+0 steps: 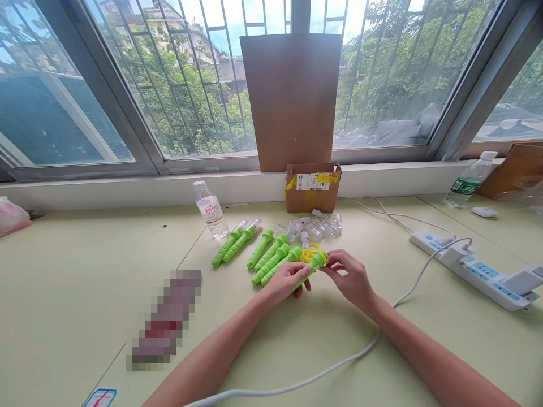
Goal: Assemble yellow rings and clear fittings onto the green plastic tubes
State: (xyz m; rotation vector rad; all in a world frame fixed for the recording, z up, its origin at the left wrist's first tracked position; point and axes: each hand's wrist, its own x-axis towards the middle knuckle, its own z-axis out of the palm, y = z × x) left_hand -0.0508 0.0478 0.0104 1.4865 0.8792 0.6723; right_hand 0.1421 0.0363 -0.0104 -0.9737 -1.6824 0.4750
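A wide row of sliding windows with dull grey metal frames (104,79) spans the top of the frame, the posts slanting at the left and right. Beyond the hazy glass, dark thin metal bars (254,24) stand before leafy green trees (382,73); a pale multi-storey building (182,37) rises at upper left under bright sky (275,17). A dark blue surface (29,124) fills much of the far-left pane. Below the windows runs a low white painted wall (106,195), meeting a smooth, pale yellow-green counter (72,271) crossed by thin dark seams (190,249). Soft daylight reaches the counter.
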